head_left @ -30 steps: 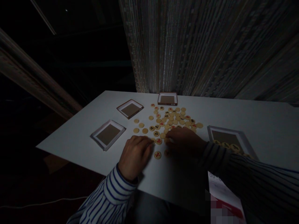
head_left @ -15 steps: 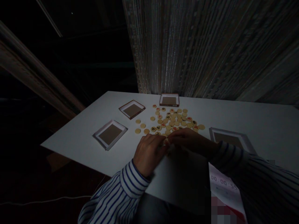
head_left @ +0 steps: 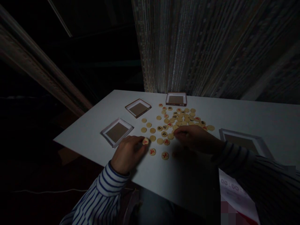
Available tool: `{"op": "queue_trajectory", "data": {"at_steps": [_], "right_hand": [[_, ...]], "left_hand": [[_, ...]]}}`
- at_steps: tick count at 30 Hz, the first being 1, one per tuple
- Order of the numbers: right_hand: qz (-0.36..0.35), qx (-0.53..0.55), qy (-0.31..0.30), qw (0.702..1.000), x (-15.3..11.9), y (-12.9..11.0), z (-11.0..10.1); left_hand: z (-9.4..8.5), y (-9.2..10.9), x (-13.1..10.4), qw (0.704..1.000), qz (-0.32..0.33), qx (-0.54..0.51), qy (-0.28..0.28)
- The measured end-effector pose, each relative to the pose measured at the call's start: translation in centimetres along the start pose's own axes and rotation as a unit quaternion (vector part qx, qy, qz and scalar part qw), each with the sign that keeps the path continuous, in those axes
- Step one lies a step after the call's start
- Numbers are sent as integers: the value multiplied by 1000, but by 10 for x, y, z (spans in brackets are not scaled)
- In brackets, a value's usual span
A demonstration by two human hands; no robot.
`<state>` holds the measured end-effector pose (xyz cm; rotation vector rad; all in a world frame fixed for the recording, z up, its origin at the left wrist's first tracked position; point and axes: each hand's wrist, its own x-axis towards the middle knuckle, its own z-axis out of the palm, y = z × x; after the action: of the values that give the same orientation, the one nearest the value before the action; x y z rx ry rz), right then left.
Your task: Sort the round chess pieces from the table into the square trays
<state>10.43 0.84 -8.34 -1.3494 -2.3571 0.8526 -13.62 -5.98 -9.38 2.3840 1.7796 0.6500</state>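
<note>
My left hand [head_left: 127,153] pinches a round piece with a red character [head_left: 145,141] between thumb and fingers, just above the white table [head_left: 150,175]. My right hand [head_left: 197,137] is closed at the near side of the scattered round pieces [head_left: 180,119]; what its fingertips hold, if anything, is hidden. Some pieces show red or black characters, others are blank side up. Two red-marked pieces, one at the left [head_left: 152,152] and one at the right [head_left: 165,155], lie nearest the front edge between my hands.
Shallow boxes stand at the left [head_left: 106,137], the back left [head_left: 131,111] and the back [head_left: 179,105]. Another box [head_left: 243,135] is at the right, partly behind my right forearm. A lit screen [head_left: 231,190] shows at the lower right. A bead curtain [head_left: 173,47] hangs behind the table.
My left hand has moved left, away from my right hand, with a red-marked piece in its fingers. Pieces formerly behind it now show. The view has shifted slightly.
</note>
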Motion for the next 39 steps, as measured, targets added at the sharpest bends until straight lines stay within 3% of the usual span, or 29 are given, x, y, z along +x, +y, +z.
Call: {"op": "queue_trajectory", "data": {"at_steps": [3,7,13,17,20,23,25,29,34,36,39], "right_hand": [[-79,-136,10,987,6,6,3],[-172,-242,-29,955,15,5,10],[-157,-282,-44,946,22,3,10],[-147,-214,-35,965,20,4,7],[-70,-33,-16,997,19,1,7],[15,155,-34,987,18,-6,7],[34,211,-42,976,17,-11,6],[51,256,-48,964,16,-18,6],[63,270,-65,959,14,-24,10],[36,228,-63,971,15,-23,12],[-45,66,-28,996,18,-20,18]], "left_hand": [[-2,-12,-1,998,-33,33,-42],[2,-14,0,996,-33,45,-68],[5,-16,3,996,-27,36,-80],[3,-15,4,997,-32,20,-69],[3,-5,7,1000,-16,-9,-18],[6,12,11,998,35,-47,29],[9,23,15,995,61,-64,56],[15,36,22,990,83,-81,83],[13,35,22,990,91,-82,74],[9,28,21,993,79,-69,55],[0,12,17,998,35,-38,25]]}}
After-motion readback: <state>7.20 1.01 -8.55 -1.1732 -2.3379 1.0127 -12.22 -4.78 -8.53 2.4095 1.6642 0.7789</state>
